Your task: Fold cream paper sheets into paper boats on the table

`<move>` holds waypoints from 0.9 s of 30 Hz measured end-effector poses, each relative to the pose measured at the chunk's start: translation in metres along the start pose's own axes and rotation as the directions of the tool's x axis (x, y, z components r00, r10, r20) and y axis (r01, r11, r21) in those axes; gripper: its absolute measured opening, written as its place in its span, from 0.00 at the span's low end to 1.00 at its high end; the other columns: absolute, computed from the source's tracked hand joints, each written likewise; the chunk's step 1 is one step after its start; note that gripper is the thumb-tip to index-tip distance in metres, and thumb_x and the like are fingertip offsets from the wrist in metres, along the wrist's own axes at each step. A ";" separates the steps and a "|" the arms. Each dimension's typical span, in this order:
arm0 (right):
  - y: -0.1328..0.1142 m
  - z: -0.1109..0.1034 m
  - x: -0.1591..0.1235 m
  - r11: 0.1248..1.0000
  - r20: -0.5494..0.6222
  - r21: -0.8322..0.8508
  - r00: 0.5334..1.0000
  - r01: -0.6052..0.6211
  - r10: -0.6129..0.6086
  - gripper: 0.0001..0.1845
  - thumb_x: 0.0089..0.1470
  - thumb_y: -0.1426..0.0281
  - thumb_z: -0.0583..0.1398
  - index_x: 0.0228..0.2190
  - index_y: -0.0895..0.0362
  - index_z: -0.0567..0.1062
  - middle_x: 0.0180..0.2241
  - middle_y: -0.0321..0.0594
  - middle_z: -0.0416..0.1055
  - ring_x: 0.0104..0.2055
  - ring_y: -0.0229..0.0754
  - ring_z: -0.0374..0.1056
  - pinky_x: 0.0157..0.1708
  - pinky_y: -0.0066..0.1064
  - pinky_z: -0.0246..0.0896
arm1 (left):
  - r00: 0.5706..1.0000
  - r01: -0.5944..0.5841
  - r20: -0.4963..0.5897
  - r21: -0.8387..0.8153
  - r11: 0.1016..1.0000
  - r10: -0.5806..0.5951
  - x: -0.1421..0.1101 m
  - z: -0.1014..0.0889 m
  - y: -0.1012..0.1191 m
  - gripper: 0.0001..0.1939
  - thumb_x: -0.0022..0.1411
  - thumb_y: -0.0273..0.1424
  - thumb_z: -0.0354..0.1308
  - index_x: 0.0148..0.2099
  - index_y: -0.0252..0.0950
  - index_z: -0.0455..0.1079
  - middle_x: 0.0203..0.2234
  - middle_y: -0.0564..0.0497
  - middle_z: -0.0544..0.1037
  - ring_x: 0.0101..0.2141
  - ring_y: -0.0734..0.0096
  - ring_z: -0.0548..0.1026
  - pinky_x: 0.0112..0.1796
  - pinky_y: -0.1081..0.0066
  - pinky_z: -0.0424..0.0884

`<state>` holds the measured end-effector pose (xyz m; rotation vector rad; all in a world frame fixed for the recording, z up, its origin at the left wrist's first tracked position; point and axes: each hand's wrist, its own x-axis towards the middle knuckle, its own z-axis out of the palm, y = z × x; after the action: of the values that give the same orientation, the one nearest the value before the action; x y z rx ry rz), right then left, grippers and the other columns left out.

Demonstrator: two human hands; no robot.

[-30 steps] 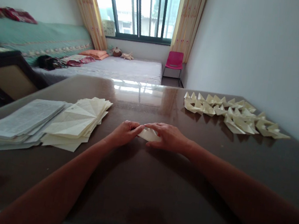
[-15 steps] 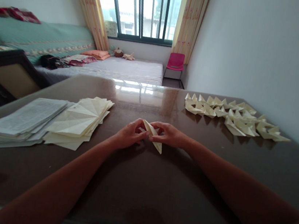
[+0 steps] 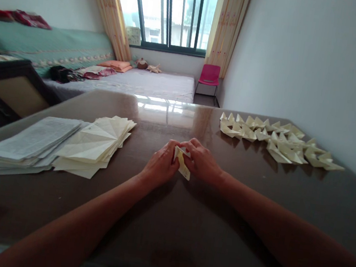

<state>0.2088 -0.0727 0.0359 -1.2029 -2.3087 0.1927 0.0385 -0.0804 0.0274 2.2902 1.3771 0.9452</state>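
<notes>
A small piece of folded cream paper (image 3: 184,167) is held between my two hands, above the middle of the table. My left hand (image 3: 162,161) grips its left side, thumb against the near face and fingers curled behind. My right hand (image 3: 201,159) is closed on the upper right part, its fingertips meeting those of my left hand at the top. The lower corner of the paper sticks out below the fingers. Much of its upper part is hidden by my hands.
On the left of the brown glossy table (image 3: 159,227) lie a stack of printed sheets (image 3: 33,138) and a pile of creased cream papers (image 3: 94,142). Several folded paper boats (image 3: 281,143) stand at the back right. Beyond are a bed (image 3: 161,83) and a pink chair (image 3: 209,75).
Both hands have turned the folded paper and closed further around it. My left fingers have come up to its top, and less of the paper shows now.
</notes>
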 end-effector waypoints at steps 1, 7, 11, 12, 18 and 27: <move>0.004 0.002 0.001 0.999 -0.016 0.035 1.000 0.005 -0.004 0.19 0.54 0.73 0.54 0.48 0.56 0.68 0.41 0.42 0.65 0.37 0.39 0.65 0.38 0.29 0.59 | 1.000 0.000 -0.013 -0.006 1.000 0.000 0.002 -0.001 -0.001 0.15 0.57 0.26 0.50 0.48 0.39 0.58 0.28 0.55 0.69 0.27 0.71 0.68 0.31 0.71 0.63; 0.026 0.015 0.005 0.977 -0.096 0.210 0.995 0.040 -0.020 0.16 0.48 0.79 0.54 0.40 0.56 0.67 0.33 0.37 0.64 0.33 0.37 0.61 0.33 0.26 0.57 | 0.998 0.035 -0.058 0.032 0.999 -0.033 0.012 -0.004 -0.017 0.10 0.52 0.24 0.52 0.38 0.38 0.60 0.25 0.57 0.64 0.25 0.73 0.64 0.28 0.73 0.60; 0.033 0.011 0.004 0.983 0.014 0.167 0.997 0.071 -0.075 0.11 0.47 0.79 0.55 0.35 0.56 0.68 0.34 0.36 0.64 0.32 0.35 0.60 0.33 0.25 0.55 | 0.996 -0.068 0.067 0.063 0.996 0.064 0.009 -0.008 -0.028 0.07 0.51 0.23 0.51 0.34 0.38 0.62 0.30 0.55 0.67 0.27 0.74 0.66 0.31 0.72 0.63; 0.035 0.008 0.003 0.986 0.058 0.146 0.994 0.081 -0.090 0.11 0.47 0.79 0.55 0.34 0.56 0.69 0.34 0.36 0.65 0.32 0.35 0.60 0.33 0.25 0.55 | 0.991 -0.097 0.103 0.063 0.993 0.091 0.007 -0.010 -0.029 0.07 0.52 0.23 0.51 0.35 0.38 0.64 0.31 0.55 0.67 0.27 0.74 0.66 0.31 0.73 0.63; 0.046 -0.007 0.003 0.981 0.225 0.115 0.958 0.153 -0.176 0.10 0.49 0.77 0.57 0.35 0.55 0.73 0.36 0.37 0.67 0.33 0.35 0.62 0.34 0.25 0.54 | 0.930 -0.273 0.268 0.038 0.961 0.253 0.002 -0.024 -0.035 0.10 0.58 0.25 0.50 0.38 0.39 0.70 0.38 0.52 0.71 0.31 0.75 0.70 0.35 0.74 0.66; 0.044 -0.025 0.006 0.952 0.341 -0.011 0.896 0.307 -0.285 0.13 0.53 0.76 0.55 0.37 0.54 0.77 0.37 0.40 0.70 0.39 0.39 0.65 0.37 0.28 0.55 | 0.850 -0.434 0.377 0.104 0.895 0.369 0.000 -0.032 -0.033 0.13 0.65 0.29 0.46 0.39 0.39 0.74 0.39 0.48 0.74 0.40 0.67 0.71 0.43 0.70 0.66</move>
<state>0.2504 -0.0447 0.0437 -0.8806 -2.7824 0.2281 -0.0051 -0.0664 0.0328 2.7902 0.8805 0.4824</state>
